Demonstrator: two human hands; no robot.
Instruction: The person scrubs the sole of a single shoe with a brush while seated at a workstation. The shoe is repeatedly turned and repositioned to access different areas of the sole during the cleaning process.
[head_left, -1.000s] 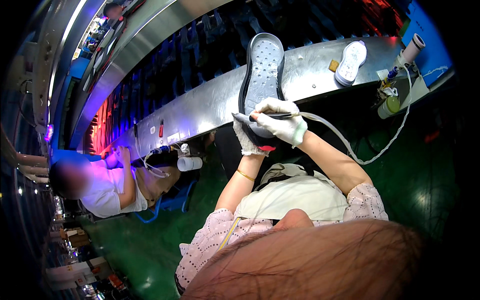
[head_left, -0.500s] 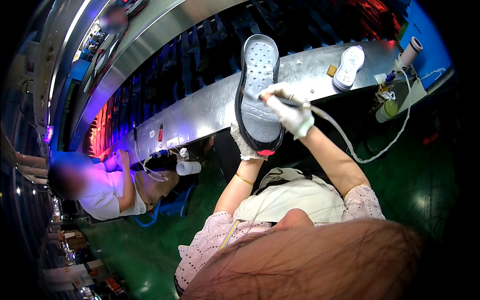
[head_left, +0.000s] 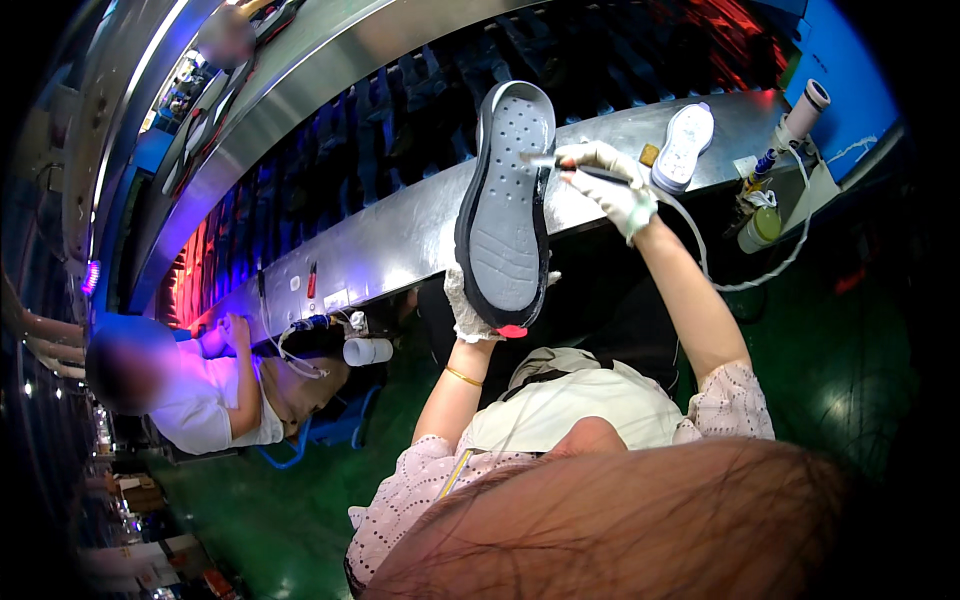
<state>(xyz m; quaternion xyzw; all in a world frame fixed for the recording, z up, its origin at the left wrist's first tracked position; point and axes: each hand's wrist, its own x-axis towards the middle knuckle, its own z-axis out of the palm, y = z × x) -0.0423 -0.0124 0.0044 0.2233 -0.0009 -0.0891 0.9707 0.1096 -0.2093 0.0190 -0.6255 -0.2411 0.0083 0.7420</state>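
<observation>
A grey shoe sole [head_left: 503,225] with a black rim and a red heel tip is held up over the metal ledge, its holed, grooved inner face upward. My left hand [head_left: 466,305], in a whitish glove, grips it from beneath near the heel; most of the fingers are hidden by the sole. In my gloved right hand [head_left: 618,192] is a slim brush [head_left: 543,160] with a dark handle, joined to a pale hose [head_left: 690,222]. The brush tip is at the right edge of the sole's front part.
On the metal ledge [head_left: 400,225] lie a white sole [head_left: 684,148], a small brown block [head_left: 649,155] and a red-handled tool [head_left: 312,280]. Slatted dark conveyor [head_left: 400,120] runs behind it. A yellowish-green jar [head_left: 762,228] hangs at right; a seated person [head_left: 215,385] is at left.
My right hand and brush have moved from mid-sole toward its front right edge. The sole has come slightly nearer and left in my left hand.
</observation>
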